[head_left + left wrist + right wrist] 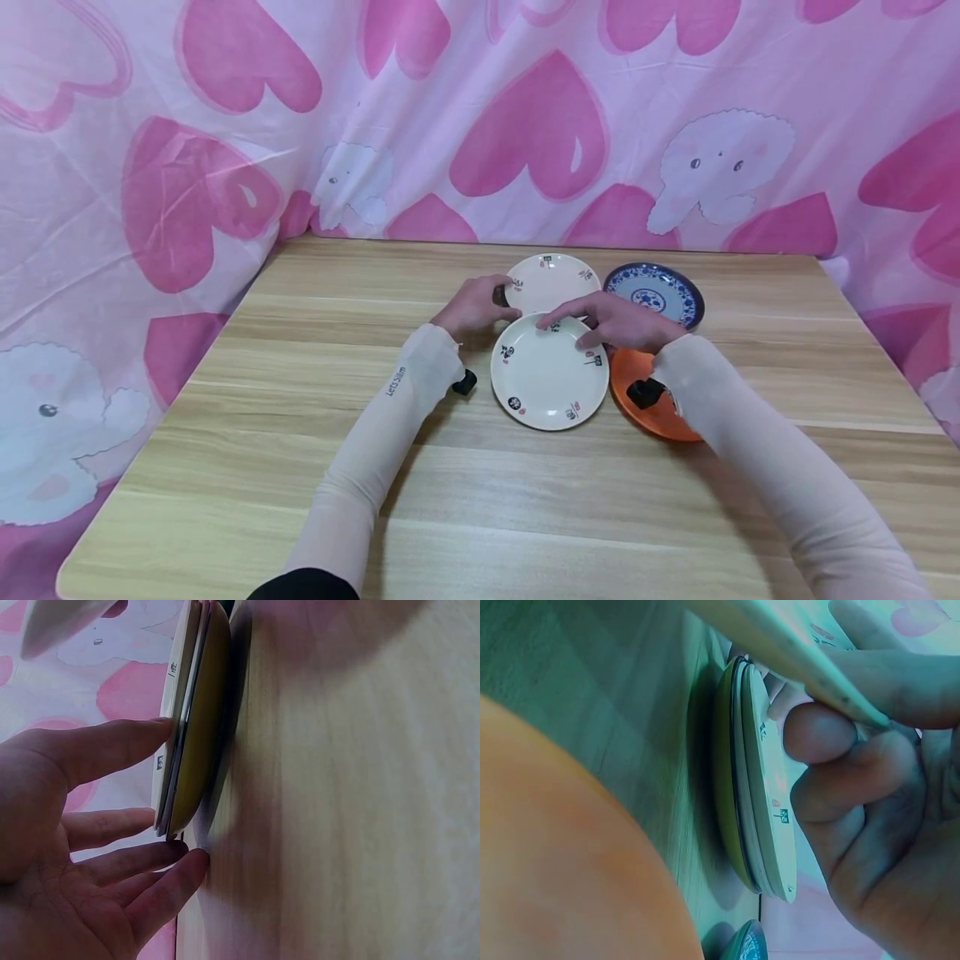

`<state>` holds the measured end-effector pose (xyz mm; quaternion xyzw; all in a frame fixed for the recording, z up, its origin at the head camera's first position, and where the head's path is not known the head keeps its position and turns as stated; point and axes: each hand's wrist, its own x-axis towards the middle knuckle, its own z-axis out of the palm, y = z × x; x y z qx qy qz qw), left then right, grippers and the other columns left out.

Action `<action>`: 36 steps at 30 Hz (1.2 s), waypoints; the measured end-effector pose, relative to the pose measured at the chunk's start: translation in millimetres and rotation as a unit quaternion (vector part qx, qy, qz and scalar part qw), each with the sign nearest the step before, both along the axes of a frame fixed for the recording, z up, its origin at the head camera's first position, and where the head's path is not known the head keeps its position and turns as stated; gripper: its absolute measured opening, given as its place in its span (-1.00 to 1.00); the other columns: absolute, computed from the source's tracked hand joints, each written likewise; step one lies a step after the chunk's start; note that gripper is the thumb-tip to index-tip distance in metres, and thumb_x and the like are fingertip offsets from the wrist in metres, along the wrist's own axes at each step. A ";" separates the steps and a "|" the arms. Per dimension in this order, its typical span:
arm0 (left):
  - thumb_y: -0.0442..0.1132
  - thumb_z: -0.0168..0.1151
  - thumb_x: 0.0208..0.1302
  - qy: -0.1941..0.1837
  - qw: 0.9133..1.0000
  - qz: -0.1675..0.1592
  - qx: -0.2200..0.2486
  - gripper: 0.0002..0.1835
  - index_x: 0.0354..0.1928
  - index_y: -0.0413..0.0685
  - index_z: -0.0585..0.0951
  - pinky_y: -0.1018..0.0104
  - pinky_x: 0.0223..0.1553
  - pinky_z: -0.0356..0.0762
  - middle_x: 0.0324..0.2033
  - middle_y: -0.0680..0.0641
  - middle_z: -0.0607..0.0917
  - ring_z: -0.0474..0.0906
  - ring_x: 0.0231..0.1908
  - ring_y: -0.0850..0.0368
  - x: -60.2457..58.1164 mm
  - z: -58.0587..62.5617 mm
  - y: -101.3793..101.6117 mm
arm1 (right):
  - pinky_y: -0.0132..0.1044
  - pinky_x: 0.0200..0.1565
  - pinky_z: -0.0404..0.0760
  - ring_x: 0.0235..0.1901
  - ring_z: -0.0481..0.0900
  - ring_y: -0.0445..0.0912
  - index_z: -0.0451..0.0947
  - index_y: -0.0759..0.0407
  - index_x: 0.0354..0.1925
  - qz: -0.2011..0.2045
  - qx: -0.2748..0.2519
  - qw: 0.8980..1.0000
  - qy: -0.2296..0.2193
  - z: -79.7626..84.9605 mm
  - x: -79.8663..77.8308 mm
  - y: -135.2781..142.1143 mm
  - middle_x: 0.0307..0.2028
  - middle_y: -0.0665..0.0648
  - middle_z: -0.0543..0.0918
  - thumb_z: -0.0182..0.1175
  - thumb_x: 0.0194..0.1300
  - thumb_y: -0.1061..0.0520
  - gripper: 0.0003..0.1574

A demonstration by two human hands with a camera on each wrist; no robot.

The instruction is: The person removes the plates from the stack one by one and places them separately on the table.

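Observation:
My right hand (pixel 622 323) pinches the far edge of a small white plate (pixel 550 379) with printed marks around its rim. In the right wrist view that plate (pixel 780 645) is raised above the table, curled fingers behind its edge. Behind it sits a stack of plates (pixel 551 282), a similar white plate on top. From the side, the stack (pixel 201 727) shows a yellowish dish with a dark rim underneath. My left hand (pixel 476 304) touches the left side of this stack, thumb at the upper rim, the other fingers extended and spread at its edge.
A blue-and-white patterned plate (pixel 675 292) lies to the right of the stack. In front of it is an orange plate (pixel 632 371), partly under my right wrist. The wooden table (pixel 225 467) ends at a pink heart-print curtain (pixel 525 125) behind and at the left.

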<state>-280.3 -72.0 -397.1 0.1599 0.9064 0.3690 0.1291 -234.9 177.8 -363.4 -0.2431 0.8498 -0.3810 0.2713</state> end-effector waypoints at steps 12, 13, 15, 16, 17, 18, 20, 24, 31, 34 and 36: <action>-0.12 0.41 0.25 0.000 1.000 -0.004 -0.005 -0.44 0.27 -0.04 0.52 0.08 0.47 0.29 0.19 -0.08 0.62 0.47 0.25 -0.01 -0.2 1.5 -0.7 | -0.37 -0.23 0.58 0.00 0.51 0.03 0.60 -0.26 0.22 0.001 0.000 1.000 -0.020 -0.7 3.6 -3.1 0.33 0.05 0.50 0.21 0.23 0.45 -0.24; -0.12 0.42 0.25 -0.001 1.000 -0.004 -0.005 -0.44 0.27 -0.04 0.52 0.08 0.47 0.29 0.20 -0.08 0.62 0.47 0.26 -0.01 -0.1 1.5 -0.7 | -0.37 -0.22 0.58 0.01 0.50 0.03 0.60 -0.27 0.21 0.001 0.000 1.000 -0.019 -0.6 3.8 -3.5 0.33 0.05 0.50 0.21 0.23 0.45 -0.24; -0.12 0.42 0.25 -0.001 1.000 -0.003 -0.004 -0.44 0.27 -0.04 0.53 0.09 0.47 0.29 0.19 -0.08 0.62 0.47 0.25 -0.01 0.1 1.5 -0.4 | -0.36 -0.19 0.60 0.04 0.49 0.03 0.61 -0.27 0.21 0.002 0.002 1.000 -0.016 -1.0 4.0 -4.3 0.34 0.04 0.50 0.21 0.23 0.45 -0.24; -0.13 0.42 0.25 -0.004 1.000 -0.002 -0.002 -0.45 0.27 -0.03 0.53 0.08 0.47 0.29 0.19 -0.07 0.63 0.47 0.25 0.00 0.4 1.6 -0.3 | -0.35 -0.17 0.60 0.05 0.49 0.03 0.61 -0.28 0.20 0.002 0.003 1.000 -0.015 -1.1 4.1 -4.7 0.34 0.04 0.50 0.21 0.23 0.45 -0.24; -0.13 0.42 0.25 -0.003 1.000 -0.002 0.000 -0.46 0.25 -0.03 0.54 0.08 0.47 0.29 0.18 -0.07 0.63 0.47 0.24 0.00 0.6 1.6 -0.2 | -0.34 -0.14 0.60 0.07 0.48 0.03 0.61 -0.29 0.20 0.003 0.006 1.000 -0.013 -1.2 4.2 -5.1 0.34 0.03 0.51 0.21 0.23 0.45 -0.23; -0.13 0.41 0.25 -0.003 1.000 -0.002 0.000 -0.47 0.24 -0.02 0.54 0.07 0.46 0.30 0.17 -0.07 0.64 0.48 0.23 0.00 0.7 1.6 -0.1 | -0.32 -0.08 0.60 0.10 0.47 0.02 0.61 -0.29 0.20 0.003 0.008 1.000 -0.010 -1.0 4.3 -5.5 0.34 0.03 0.50 0.21 0.23 0.45 -0.23; -0.13 0.41 0.25 -0.001 1.000 -0.003 0.001 -0.49 0.22 -0.02 0.55 0.07 0.45 0.31 0.14 -0.07 0.65 0.49 0.21 -0.01 1.0 1.7 -0.1 | -0.28 0.02 0.57 0.16 0.45 0.02 0.61 -0.32 0.19 0.004 0.016 1.000 -0.003 -1.2 4.2 -6.1 0.35 0.01 0.50 0.21 0.23 0.45 -0.23; -0.13 0.41 0.25 0.004 1.000 -0.007 0.002 -0.51 0.20 -0.01 0.56 0.08 0.42 0.34 0.12 -0.06 0.66 0.50 0.18 0.00 0.9 1.8 -0.2 | -0.23 0.13 0.50 0.22 0.40 0.00 0.61 -0.35 0.18 0.013 0.038 0.999 0.022 -1.0 4.4 -7.0 0.35 -0.02 0.51 0.24 0.22 0.44 -0.23; -0.13 0.41 0.25 0.013 1.000 -0.010 -0.005 -0.50 0.21 -0.03 0.55 0.08 0.42 0.36 0.11 -0.07 0.66 0.51 0.19 -0.01 -0.4 0.7 -0.8 | -0.22 0.09 0.50 0.20 0.39 0.03 0.63 -0.31 0.17 0.027 0.077 0.994 0.068 1.7 8.5 -11.0 0.33 0.04 0.55 0.28 0.21 0.41 -0.26; -0.13 0.41 0.25 0.013 1.000 -0.010 -0.006 -0.49 0.22 -0.03 0.55 0.09 0.41 0.37 0.12 -0.07 0.66 0.51 0.19 -0.01 -1.1 0.0 -0.9 | -0.26 0.00 0.53 0.16 0.40 0.03 0.62 -0.34 0.17 0.030 0.094 0.992 0.079 2.6 10.1 -12.3 0.33 0.03 0.54 0.31 0.19 0.41 -0.24; -0.12 0.41 0.25 0.010 1.000 -0.009 -0.008 -0.48 0.23 -0.02 0.55 0.10 0.41 0.36 0.14 -0.07 0.66 0.50 0.19 0.00 -1.6 -0.1 -1.2 | -0.28 -0.03 0.55 0.14 0.41 0.02 0.61 -0.34 0.19 0.035 0.102 0.991 0.085 2.6 10.7 -12.5 0.34 0.03 0.54 0.33 0.18 0.40 -0.22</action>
